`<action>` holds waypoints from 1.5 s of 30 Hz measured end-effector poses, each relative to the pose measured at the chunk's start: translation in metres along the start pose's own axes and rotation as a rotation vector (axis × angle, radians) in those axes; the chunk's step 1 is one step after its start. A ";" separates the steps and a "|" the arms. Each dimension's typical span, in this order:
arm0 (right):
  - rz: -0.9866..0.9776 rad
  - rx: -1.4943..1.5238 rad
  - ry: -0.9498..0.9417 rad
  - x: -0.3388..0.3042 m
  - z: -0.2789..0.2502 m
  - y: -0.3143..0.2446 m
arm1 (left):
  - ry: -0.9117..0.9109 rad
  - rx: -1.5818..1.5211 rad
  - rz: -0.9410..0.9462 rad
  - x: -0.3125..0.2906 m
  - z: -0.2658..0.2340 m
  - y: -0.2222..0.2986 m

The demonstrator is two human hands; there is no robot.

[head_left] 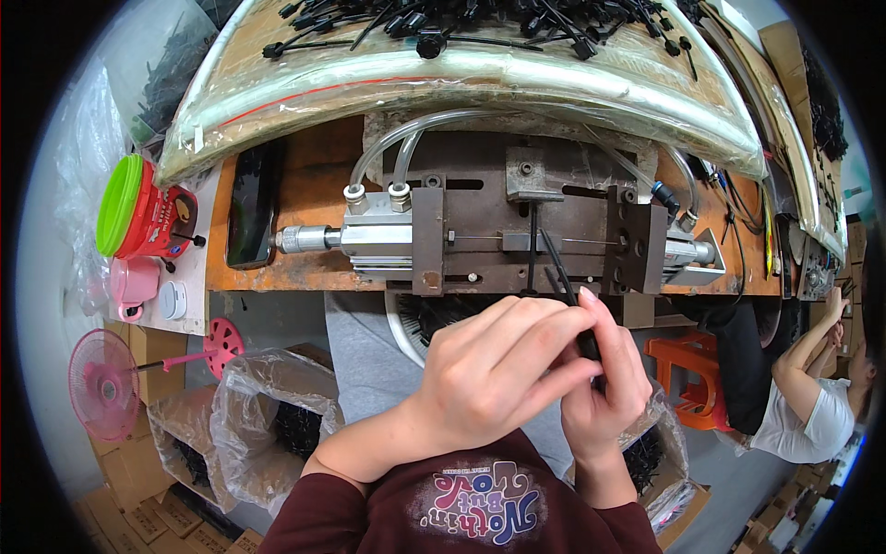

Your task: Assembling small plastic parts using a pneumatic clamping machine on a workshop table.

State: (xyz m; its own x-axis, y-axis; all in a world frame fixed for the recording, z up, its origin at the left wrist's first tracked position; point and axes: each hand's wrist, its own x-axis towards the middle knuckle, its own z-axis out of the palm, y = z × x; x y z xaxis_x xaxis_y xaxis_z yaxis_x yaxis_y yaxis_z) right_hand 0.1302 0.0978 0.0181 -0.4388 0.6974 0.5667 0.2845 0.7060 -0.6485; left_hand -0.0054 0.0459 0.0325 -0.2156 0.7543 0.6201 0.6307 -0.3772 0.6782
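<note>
both hands pinch thin black ties (565,282) near the press (517,231): left hand (498,369) crosses over right hand (604,379), apparently sorting one; next, feeding it calls for steady aim.

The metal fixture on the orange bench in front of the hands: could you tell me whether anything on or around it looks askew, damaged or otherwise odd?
Mostly wear. The metal fixture looks rusty and the orange bench top is scuffed. One black cable tie slants across the fixture, running down into the right hand and left hand. Nothing looks spilled or broken.
</note>
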 end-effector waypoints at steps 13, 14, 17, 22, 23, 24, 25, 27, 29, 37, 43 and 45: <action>0.338 0.198 -0.104 -0.003 -0.005 0.010 | -0.091 0.074 0.002 -0.010 -0.005 -0.009; 0.318 0.186 -0.106 -0.004 -0.003 0.010 | -0.084 0.078 0.007 -0.010 -0.004 -0.011; 0.274 0.130 -0.127 -0.005 -0.001 0.009 | -0.064 0.108 0.027 -0.012 -0.002 -0.013; 0.208 0.010 -0.217 -0.003 -0.004 0.006 | -0.036 0.130 0.054 -0.012 -0.005 -0.013; 0.234 0.026 -0.216 -0.003 -0.004 0.006 | -0.024 0.131 0.068 -0.010 -0.007 -0.011; 0.258 0.040 -0.217 -0.003 -0.005 0.007 | -0.009 0.131 0.080 -0.009 -0.009 -0.010; 0.283 0.054 -0.218 -0.003 -0.007 0.008 | -0.018 0.147 0.079 -0.008 -0.011 -0.010; 0.331 0.036 -0.212 -0.005 -0.011 0.013 | -0.037 0.181 0.080 -0.006 -0.014 -0.011; 0.372 0.005 -0.195 -0.006 -0.015 0.016 | -0.089 0.257 0.061 -0.009 -0.011 -0.016; 0.449 -0.011 -0.220 -0.011 -0.032 0.015 | -0.208 0.509 0.041 -0.013 0.002 -0.023; 0.437 0.035 -0.241 -0.010 -0.035 0.013 | -0.236 0.499 0.020 -0.011 0.001 -0.025; 0.436 0.058 -0.257 -0.008 -0.036 0.014 | -0.246 0.494 0.007 -0.011 0.001 -0.025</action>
State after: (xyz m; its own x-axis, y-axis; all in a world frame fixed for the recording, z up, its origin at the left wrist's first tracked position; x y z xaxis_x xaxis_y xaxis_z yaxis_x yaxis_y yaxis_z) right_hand 0.1683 0.1060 0.0226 -0.4872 0.8677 0.0989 0.4435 0.3434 -0.8279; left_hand -0.0181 0.0471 0.0084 -0.0674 0.8784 0.4731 0.9191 -0.1299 0.3720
